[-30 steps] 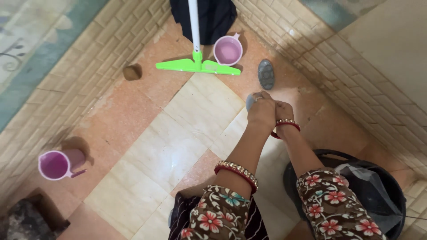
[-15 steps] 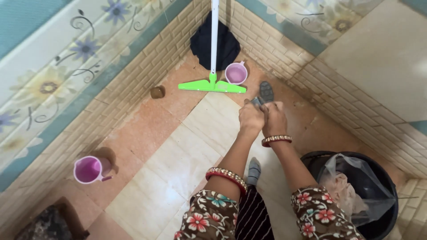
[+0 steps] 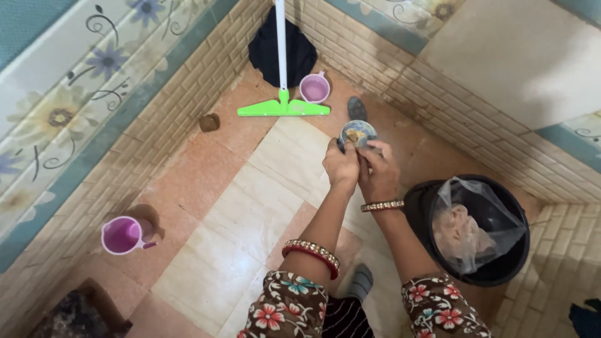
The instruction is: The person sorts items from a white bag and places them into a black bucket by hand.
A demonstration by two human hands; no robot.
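Glossy plastic mug, matt tile floor

The tiled floor is made of cream and orange squares. On it stand a pink mug near the left wall, another pink mug beside the green mop head, and a black bin lined with clear plastic. A dark oval brush and a dark cloth lie in the corner.

Floor wiper: bright green head, white handle. Two mugs: pink. Bucket: black. Sleeves: brown, patterned with red-and-white flowers.
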